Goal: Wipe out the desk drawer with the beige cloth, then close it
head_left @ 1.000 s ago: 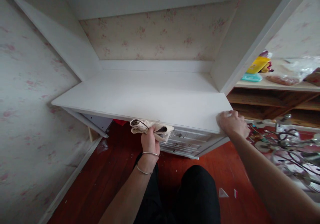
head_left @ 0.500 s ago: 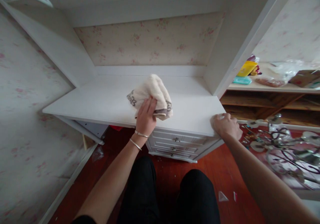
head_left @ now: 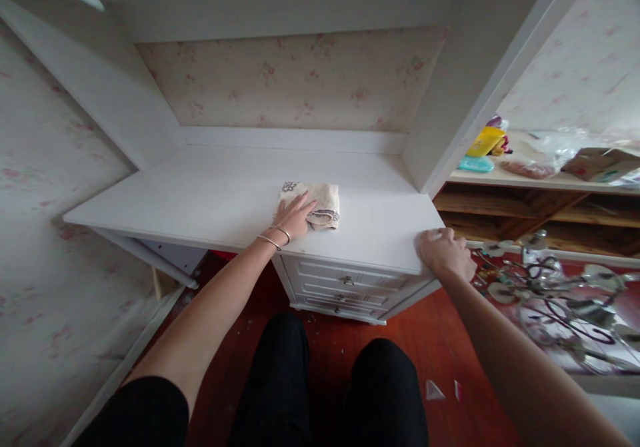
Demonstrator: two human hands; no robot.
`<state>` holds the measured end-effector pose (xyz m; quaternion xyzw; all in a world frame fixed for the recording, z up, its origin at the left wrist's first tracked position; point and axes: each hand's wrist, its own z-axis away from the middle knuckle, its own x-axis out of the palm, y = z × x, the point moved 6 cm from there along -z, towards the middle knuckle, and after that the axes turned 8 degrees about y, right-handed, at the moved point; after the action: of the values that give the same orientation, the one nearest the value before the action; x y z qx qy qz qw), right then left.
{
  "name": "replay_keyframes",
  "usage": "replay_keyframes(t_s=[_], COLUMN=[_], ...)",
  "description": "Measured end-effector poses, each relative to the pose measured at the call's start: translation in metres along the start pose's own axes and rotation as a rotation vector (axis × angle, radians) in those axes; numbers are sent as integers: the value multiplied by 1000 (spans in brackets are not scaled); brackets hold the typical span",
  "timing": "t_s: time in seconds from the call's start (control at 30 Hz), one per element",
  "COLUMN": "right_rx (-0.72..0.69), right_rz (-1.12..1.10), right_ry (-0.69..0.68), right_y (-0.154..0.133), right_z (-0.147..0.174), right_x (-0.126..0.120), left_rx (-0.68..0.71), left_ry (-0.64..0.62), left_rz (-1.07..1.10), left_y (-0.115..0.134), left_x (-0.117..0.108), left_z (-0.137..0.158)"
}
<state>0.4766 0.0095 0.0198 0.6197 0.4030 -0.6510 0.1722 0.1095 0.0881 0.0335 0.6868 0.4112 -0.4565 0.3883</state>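
Note:
A cream cloth [head_left: 316,202] with a dark patterned border lies flat on the white desk top [head_left: 210,197]. My left hand [head_left: 293,218] presses down on its near edge with the fingers spread over it; two thin bangles ring that wrist. My right hand [head_left: 444,252] grips the desk's front right corner, fingers curled over the edge. Below the desk top a white drawer unit [head_left: 345,288] with small metal knobs shows between my arms. My black-clad knees are at the bottom.
White side panels and floral wallpaper box in the desk. To the right, a wooden shelf [head_left: 530,182] carries a yellow pack [head_left: 483,142], a teal item and plastic bags. A metal chandelier [head_left: 565,294] lies on the red wood floor at right.
My left hand lifted the bunched cloth from below the desk's front edge onto the desk top and now presses it flat there. My right hand stayed on the corner.

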Motion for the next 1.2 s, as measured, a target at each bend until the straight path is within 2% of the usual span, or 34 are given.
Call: replay_keyframes(t_s=[0.1, 0.17, 0.3, 0.37, 0.43, 0.6, 1.2], right_rx=[1, 1, 3, -3, -7, -20, -15], right_rz=[-3, -4, -7, -9, -8, -8, -22], right_ry=[2, -1, -4, 8, 19, 34, 37], right_y=[0, 0, 0, -1, -1, 0, 6], right_z=[-1, -3, -4, -3, -2, -1, 1], right_x=[1, 3, 5, 4, 4, 5, 6], left_rx=[58, 45, -193, -332, -404, -440, -449], left_ry=[51, 54, 80, 109, 98, 56, 210], left_rz=[4, 46, 190, 164, 74, -20, -36], left_y=[-8, -24, -77, -98, -106, -104, -102], left_x=[-20, -30, -34, -28, -18, -3, -10], left_z=[10, 18, 32, 39, 44, 49, 56])
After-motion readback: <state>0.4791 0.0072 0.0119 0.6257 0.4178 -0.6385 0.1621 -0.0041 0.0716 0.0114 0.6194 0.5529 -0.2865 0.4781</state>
